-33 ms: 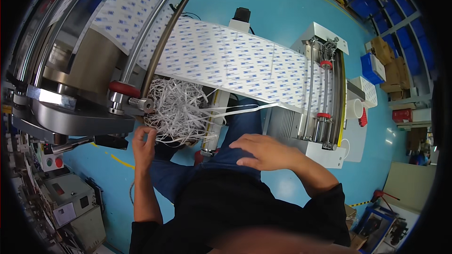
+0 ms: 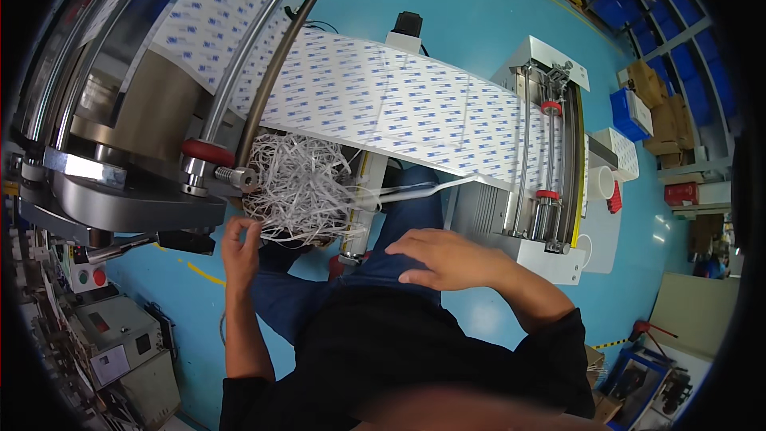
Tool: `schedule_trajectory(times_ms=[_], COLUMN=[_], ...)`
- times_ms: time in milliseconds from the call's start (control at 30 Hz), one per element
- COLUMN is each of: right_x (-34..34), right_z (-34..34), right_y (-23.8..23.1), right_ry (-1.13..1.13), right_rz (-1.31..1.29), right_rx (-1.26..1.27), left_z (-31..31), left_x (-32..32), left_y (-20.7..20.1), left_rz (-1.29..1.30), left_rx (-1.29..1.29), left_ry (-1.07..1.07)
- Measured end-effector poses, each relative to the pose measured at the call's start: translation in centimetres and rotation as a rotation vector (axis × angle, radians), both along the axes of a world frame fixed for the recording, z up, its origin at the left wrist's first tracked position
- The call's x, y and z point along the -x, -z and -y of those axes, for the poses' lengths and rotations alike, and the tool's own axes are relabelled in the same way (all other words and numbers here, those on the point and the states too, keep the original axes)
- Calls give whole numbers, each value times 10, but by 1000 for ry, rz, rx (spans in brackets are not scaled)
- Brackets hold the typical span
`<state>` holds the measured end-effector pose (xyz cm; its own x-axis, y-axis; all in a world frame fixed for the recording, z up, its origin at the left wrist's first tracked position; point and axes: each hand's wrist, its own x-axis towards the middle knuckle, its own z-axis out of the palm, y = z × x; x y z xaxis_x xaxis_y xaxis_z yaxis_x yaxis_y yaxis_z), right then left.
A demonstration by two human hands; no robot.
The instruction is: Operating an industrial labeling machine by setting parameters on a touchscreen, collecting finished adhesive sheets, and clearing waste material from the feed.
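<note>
My left hand (image 2: 239, 243) reaches up to the lower edge of a tangled heap of thin white paper strips (image 2: 299, 183), and its fingers pinch a few of them. The heap hangs under a wide white sheet with small blue print (image 2: 399, 104). My right hand (image 2: 443, 259) lies flat on my thigh in blue trousers, fingers spread, holding nothing. One narrow strip (image 2: 415, 191) stretches from the heap to the right, toward the white cutting machine (image 2: 542, 191).
Metal rollers and bars with red collars (image 2: 207, 152) stand at the left on a heavy steel frame. Control boxes (image 2: 112, 335) sit at the lower left. Blue bins and cardboard boxes (image 2: 638, 104) stand at the right on the blue floor.
</note>
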<state>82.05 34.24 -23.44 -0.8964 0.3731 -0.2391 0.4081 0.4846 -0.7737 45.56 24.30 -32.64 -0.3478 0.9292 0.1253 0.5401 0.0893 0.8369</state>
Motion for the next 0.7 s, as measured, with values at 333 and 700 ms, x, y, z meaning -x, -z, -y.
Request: schedule_trajectory(times_ms=[333,700], right_x=[9,55], right_z=[-4,78], right_y=[2,-13], right_ry=[-182,-162], right_rz=[32,97], right_rx=[-4,-21], left_z=[60,145], left_x=[75,88], left_y=[53,34], left_rz=[669,467], left_rx=[89,15], left_ry=[-252,-359])
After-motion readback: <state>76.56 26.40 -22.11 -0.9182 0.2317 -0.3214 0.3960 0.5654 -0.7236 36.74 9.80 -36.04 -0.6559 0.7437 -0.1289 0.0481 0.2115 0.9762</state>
